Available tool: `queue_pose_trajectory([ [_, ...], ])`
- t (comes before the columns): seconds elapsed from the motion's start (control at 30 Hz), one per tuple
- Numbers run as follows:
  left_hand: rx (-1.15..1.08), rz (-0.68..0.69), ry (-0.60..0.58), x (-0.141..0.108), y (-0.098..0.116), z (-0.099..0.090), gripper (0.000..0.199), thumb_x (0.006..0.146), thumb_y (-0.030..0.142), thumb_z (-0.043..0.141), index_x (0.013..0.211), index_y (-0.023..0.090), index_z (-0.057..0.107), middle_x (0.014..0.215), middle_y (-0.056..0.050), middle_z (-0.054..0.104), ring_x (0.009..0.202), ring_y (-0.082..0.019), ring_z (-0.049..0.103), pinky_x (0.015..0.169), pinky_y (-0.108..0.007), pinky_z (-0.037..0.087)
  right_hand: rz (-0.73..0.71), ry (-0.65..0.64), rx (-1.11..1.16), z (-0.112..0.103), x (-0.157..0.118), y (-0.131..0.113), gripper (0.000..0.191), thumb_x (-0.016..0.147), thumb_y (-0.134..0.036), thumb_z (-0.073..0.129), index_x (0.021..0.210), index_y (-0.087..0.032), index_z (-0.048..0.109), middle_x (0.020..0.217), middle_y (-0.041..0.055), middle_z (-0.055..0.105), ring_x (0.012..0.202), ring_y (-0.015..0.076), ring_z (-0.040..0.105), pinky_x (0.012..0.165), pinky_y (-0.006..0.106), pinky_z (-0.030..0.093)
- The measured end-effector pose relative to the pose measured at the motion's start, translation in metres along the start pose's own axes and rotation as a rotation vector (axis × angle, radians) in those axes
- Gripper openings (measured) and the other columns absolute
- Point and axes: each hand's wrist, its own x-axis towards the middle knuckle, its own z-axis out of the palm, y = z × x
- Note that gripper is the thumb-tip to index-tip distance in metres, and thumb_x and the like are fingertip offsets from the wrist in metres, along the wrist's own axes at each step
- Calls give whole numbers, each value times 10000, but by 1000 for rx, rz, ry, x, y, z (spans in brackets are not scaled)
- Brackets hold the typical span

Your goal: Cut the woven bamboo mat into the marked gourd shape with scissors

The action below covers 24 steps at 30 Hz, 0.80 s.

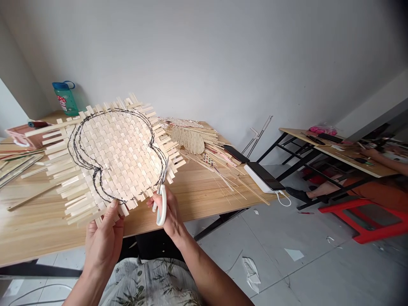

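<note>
A woven sheet of pale bamboo strips (pixel 116 146) is held tilted up above the table, loose strip ends sticking out all round. Dark stitched-looking lines trace a rounded shape with a pinched waist on it. My left hand (pixel 106 236) grips the sheet's lower edge, thumb on the front face and fingers behind. In my right hand (pixel 170 212) is a pair of white-handled scissors (pixel 162 206), my fingers closed round the handles. The blades point upward at the sheet's lower right edge, close to the dark outline; whether they are cutting through strips I cannot tell.
Bamboo strips and a rounded woven piece (pixel 188 140) lie on the wooden table (pixel 204 204). A blue-lidded bottle (pixel 66 98) and a pinkish box (pixel 27 135) stand at the left. A phone (pixel 266 175) with a white cable lies right. Beyond, a person sits near a red stool (pixel 363 216).
</note>
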Motion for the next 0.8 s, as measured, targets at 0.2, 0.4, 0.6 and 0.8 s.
queue_pose_trajectory([
  [0.2, 24, 6, -19, -2, 1, 0, 177, 747, 164, 870, 898, 205, 788, 924, -10, 732, 846, -126, 674, 773, -166, 575, 50, 11, 64, 2, 0, 0, 263, 819, -463, 616, 779, -219, 528, 576, -37, 559, 523, 144, 583, 508, 258, 450],
  [0.4, 21, -15, 0, -3, 2, 0, 166, 778, 162, 856, 914, 216, 777, 916, 5, 735, 913, -138, 697, 870, -199, 575, 18, 36, 20, 1, -2, -4, 266, 813, -418, 598, 692, -221, 466, 543, -54, 497, 467, 104, 517, 450, 225, 414],
  [0.6, 25, -46, 60, -1, 4, 0, 129, 800, 116, 835, 846, 203, 752, 848, -8, 726, 877, -149, 709, 786, -191, 603, 46, 48, 52, 0, -2, -7, 217, 756, -353, 575, 665, -235, 417, 511, -80, 441, 425, 87, 466, 411, 213, 397],
  [0.8, 29, -29, 80, 9, 13, 0, 142, 802, 47, 800, 832, 168, 732, 836, -8, 744, 744, -119, 698, 641, -153, 602, 104, 60, 45, -1, 1, -4, 203, 666, -333, 582, 625, -240, 407, 490, -100, 395, 379, 74, 412, 376, 215, 355],
])
